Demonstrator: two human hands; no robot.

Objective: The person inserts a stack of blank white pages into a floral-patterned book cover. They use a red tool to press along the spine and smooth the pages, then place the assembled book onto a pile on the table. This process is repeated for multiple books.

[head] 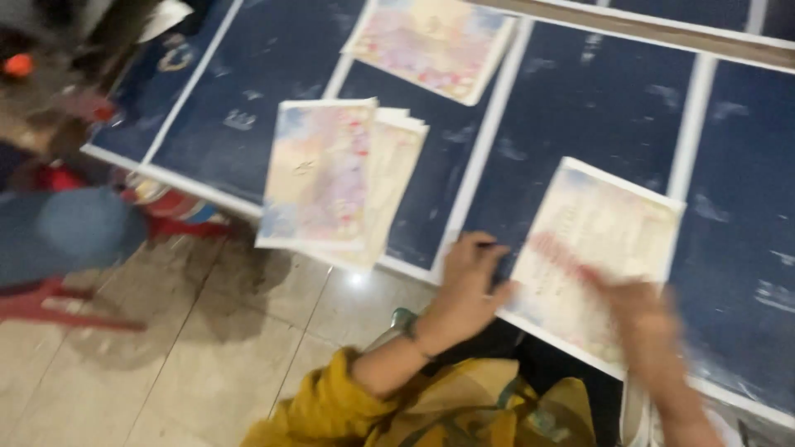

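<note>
Dark blue mat (580,108) fills upper frame. Pastel sheet stack (331,178) centre-left. Nearest sheet (600,240) lower right, long axis tilted up-right. Left hand (468,277) curled at sheet's left edge, apparently pinching it. Right hand (642,310) blurred over sheet; grip unclear.

On the dark blue printed table sheet (580,108), the pastel paper stack (331,178) lies left of the pale card sheet (609,228), another floral paper stack (435,41) behind both.

Dark blue mat (580,108) on tiled floor (199,356), seemingly three pastel card stacks (319,174)
</note>
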